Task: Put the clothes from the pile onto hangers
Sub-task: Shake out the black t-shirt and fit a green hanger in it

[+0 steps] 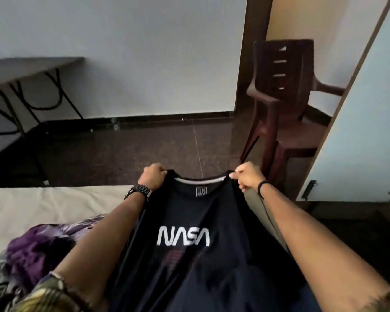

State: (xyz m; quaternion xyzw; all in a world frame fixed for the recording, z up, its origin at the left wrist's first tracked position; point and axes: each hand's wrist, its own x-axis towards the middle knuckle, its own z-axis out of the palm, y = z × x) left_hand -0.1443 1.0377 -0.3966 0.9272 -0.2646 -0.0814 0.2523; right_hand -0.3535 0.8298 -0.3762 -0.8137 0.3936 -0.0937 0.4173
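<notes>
A dark navy T-shirt (189,262) with white NASA lettering hangs stretched out in front of me, its print facing me. My left hand (152,176) grips the left shoulder beside the collar. My right hand (248,175) pinches the right shoulder at the same height. The neck opening with its white inner band lies between the two hands. To the lower left, a pile of purple and patterned clothes (38,251) rests on the bed. No hanger is in view.
The bed with a cream sheet (43,206) runs under the shirt. Beyond it is dark floor (133,149), a folding table (27,68) at the far left, stacked brown plastic chairs (286,97) at the right, and a pale door (358,131) at the right edge.
</notes>
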